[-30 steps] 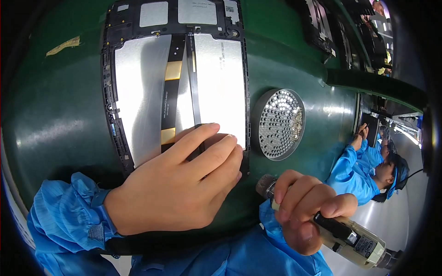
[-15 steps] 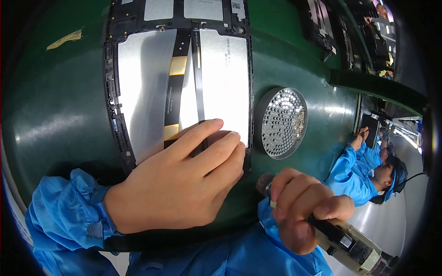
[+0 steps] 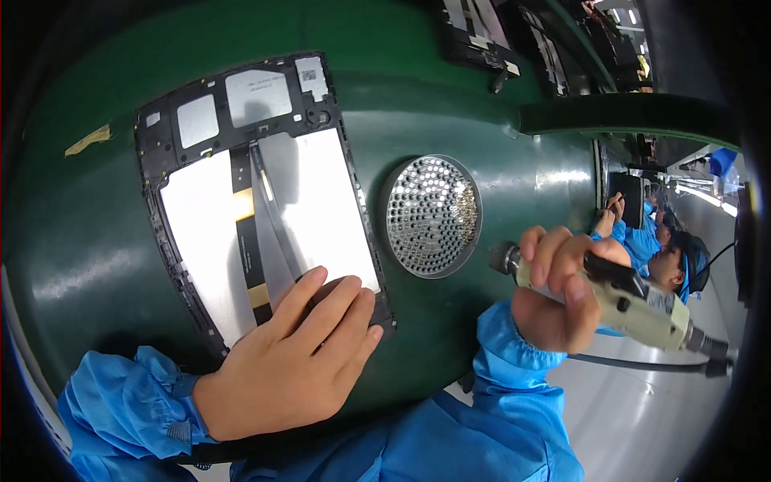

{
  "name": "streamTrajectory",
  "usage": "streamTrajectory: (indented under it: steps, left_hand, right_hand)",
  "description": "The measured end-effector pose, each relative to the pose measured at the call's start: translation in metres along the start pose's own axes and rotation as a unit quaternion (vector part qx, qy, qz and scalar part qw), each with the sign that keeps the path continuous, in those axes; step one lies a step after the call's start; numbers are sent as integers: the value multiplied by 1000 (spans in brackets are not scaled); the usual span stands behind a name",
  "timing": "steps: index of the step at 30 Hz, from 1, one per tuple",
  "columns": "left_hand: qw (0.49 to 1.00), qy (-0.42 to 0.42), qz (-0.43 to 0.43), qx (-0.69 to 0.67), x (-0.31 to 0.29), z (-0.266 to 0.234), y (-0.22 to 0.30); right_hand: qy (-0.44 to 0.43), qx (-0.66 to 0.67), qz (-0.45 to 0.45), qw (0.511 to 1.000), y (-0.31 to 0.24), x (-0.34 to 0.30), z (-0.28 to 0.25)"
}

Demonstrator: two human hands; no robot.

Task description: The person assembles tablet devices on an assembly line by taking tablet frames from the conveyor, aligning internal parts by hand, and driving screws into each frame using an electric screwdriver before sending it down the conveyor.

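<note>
An opened tablet [image 3: 325, 193], with a black frame, silver metal panels and dark flex cables, lies tilted on the green bench. My left hand [image 3: 293, 361] rests across its near end, fingers stretched out over the panel and cables, hiding that part. In my right hand [image 3: 558, 281], off the bench's right side, is a pale electric screwdriver [image 3: 642, 313] with a black lever. Its metal nose [image 3: 504, 257] points left, apart from the tablet. Between the two stands a round metal screw tray [image 3: 384, 207] full of holes, with small screws gathered at its right side.
A scrap of yellowish tape [image 3: 87, 140] sticks to the bench at far left. More opened tablets [image 3: 478, 36] lie at the far right, beyond a green rail [image 3: 626, 119]. A co-worker in blue [image 3: 642, 237] sits at right. A cable [image 3: 642, 365] trails below the screwdriver.
The tablet now shows whole, lower and more tilted in view. My right hand has risen with the screwdriver, which lies flatter. My left hand stays on the tablet's near end.
</note>
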State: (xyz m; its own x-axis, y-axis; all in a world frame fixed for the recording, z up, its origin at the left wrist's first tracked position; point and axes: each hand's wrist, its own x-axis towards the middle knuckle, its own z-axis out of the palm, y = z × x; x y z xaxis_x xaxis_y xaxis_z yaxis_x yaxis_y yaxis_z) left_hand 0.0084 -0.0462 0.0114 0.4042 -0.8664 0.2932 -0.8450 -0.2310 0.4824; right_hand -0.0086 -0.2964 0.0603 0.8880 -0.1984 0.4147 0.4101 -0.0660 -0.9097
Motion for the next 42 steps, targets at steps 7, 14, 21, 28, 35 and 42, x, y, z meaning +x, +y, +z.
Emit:
streamTrajectory:
  steps: [7,14,21,28,35,42]
  left_hand:
    - [1000,-5,7,10,10,-2,-5]
    - [1000,11,6,-23,15,-5,-15]
    - [999,17,1,-43,18,-5,-17]
    - [999,25,13,-27,15,1,-21]
    - [999,33,18,-29,8,5,-22]
    - [990,80,21,-118,-3,-5,-24]
  right_hand:
    - [26,54,-8,998,32,10,2]
    - [30,56,5,998,34,10,5]
    - [20,51,13,998,36,12,7]
    - [14,54,9,998,42,9,9]
    - [25,26,-22,999,37,3,12]
    - [-19,29,-13,999,-33,-28,40]
